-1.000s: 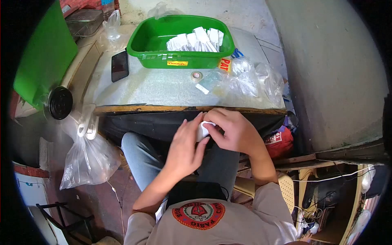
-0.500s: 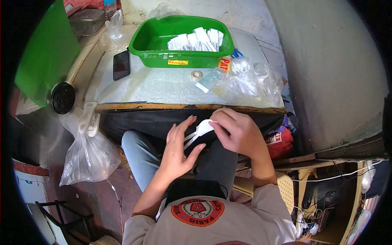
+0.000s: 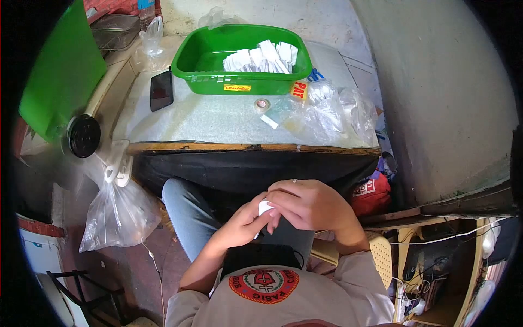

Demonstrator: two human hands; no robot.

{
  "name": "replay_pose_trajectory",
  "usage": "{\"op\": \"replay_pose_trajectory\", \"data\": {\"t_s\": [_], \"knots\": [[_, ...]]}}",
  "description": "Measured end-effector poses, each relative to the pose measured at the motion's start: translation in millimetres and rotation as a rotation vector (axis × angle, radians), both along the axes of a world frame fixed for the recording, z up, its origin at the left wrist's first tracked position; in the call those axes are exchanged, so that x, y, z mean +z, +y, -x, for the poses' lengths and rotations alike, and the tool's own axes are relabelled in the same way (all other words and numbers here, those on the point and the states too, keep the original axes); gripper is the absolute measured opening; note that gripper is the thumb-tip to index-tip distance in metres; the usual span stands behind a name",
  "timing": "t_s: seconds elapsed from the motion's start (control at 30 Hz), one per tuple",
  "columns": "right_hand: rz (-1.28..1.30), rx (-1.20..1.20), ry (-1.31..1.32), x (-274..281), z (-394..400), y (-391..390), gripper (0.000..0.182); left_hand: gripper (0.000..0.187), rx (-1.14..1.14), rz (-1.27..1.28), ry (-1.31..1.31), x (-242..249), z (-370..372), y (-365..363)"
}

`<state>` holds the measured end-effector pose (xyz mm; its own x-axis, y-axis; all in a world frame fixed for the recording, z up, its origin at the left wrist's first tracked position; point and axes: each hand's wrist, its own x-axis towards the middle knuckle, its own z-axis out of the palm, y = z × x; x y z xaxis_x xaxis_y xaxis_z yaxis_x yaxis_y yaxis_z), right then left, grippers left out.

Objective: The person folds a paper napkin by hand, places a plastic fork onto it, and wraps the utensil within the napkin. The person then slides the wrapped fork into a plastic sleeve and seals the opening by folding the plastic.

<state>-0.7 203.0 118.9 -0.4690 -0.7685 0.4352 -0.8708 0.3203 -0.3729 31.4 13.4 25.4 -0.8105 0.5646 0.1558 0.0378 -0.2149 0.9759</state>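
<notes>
The white piece (image 3: 265,207) is located over the lap, on the near side of the table (image 3: 201,120), between the left hand (image 3: 245,223) and the right hand (image 3: 306,206), with both hands equally close to it. The left hand is clamped on the piece; the right fingers bear against its right side, but whether they grip cannot be told. A white sliver (image 3: 256,235) below the left hand suggests a long axis running near to far, mostly hidden by the fingers.

Dark phone (image 3: 162,91) on table (image 3: 207,125); red bag (image 3: 375,200) below.
</notes>
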Motion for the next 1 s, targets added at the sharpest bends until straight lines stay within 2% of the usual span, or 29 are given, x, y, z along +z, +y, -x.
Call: {"op": "replay_pose_trajectory", "data": {"t_s": [0.03,0.13,0.33,0.4,0.43,0.47,0.53,0.63,0.73,0.93,1.0], "knots": [[-0.001,0.000,0.000,-1,0,0,0.024,0.016,-0.081,-0.001,-0.066,-4,0,-1],[-0.038,0.008,0.028,-6,1,2,0.024,0.017,-0.103,0.025,-0.106,-8,-4,-3],[0.105,-0.046,-0.089,-22,13,6,0.016,0.023,-0.013,-0.079,-0.168,-10,-4,7],[0.267,-0.139,-0.278,-28,17,5,0.017,0.025,-0.006,-0.086,-0.186,-8,1,8],[0.346,-0.155,-0.333,-36,18,5,0.027,0.027,-0.030,-0.114,-0.200,-8,3,9],[0.346,-0.152,-0.332,-37,18,3,0.027,0.028,-0.054,-0.142,-0.212,-8,5,9],[0.457,-0.105,-0.516,-39,17,0,0.031,0.028,-0.053,-0.168,-0.218,-6,4,10],[0.395,0.011,-0.497,-52,24,3,0.031,0.029,-0.070,-0.214,-0.226,-8,7,12],[0.425,-0.036,-0.614,-62,19,3,0.027,0.030,-0.071,-0.201,-0.224,-14,8,12],[0.487,-0.139,-0.390,-70,9,-2,0.016,0.028,-0.002,-0.071,-0.186,-12,8,15],[0.509,-0.193,-0.447,-69,2,-2,0.014,0.027,0.004,-0.040,-0.161,-18,10,16]]}}
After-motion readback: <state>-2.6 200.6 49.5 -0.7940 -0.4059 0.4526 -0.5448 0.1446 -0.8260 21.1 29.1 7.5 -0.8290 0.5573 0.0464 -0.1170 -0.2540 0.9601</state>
